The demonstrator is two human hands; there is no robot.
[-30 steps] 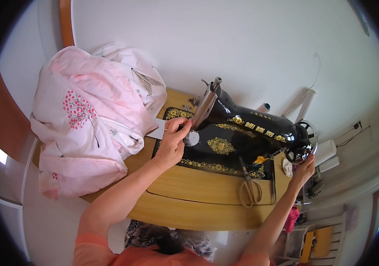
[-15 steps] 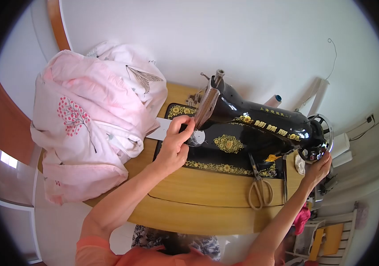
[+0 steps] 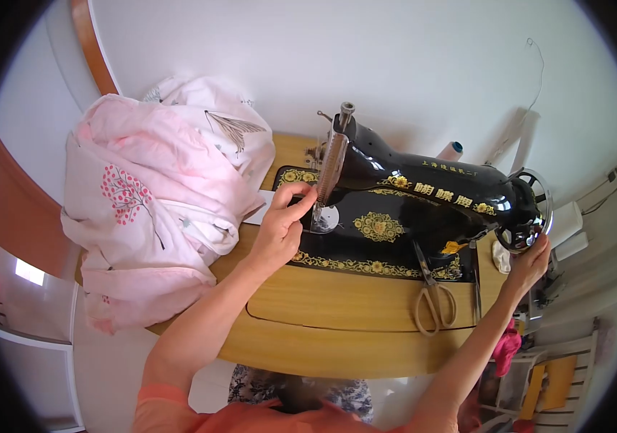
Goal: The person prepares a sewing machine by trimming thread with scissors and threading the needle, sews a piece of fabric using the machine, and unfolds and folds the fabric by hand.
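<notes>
A black sewing machine [image 3: 431, 184] with gold ornament stands on the wooden table. At its needle end, my left hand [image 3: 280, 224] has thumb and forefinger pinched together beside the face plate [image 3: 331, 167]. Whatever may be between those fingertips is too small to make out. My right hand [image 3: 529, 268] grips the lower rim of the shiny handwheel [image 3: 544, 204] at the machine's far right. Scissors [image 3: 435, 302] with tan handles lie across the front edge of the machine bed, between my two arms. White and pink printed fabric [image 3: 153, 209] is heaped left of the machine.
The yellowish wooden table [image 3: 352, 348] curves along the front, close to my body. Behind the machine is a thread cone [image 3: 451, 151] near the white wall. A slim dark tool [image 3: 477, 289] lies right of the scissors. At lower right stands a white slatted chair [image 3: 572, 390].
The camera view has shifted a little, so the machine appears slightly farther right. Both hands keep nearly the same places, the left pinching by the needle and the right on the handwheel.
</notes>
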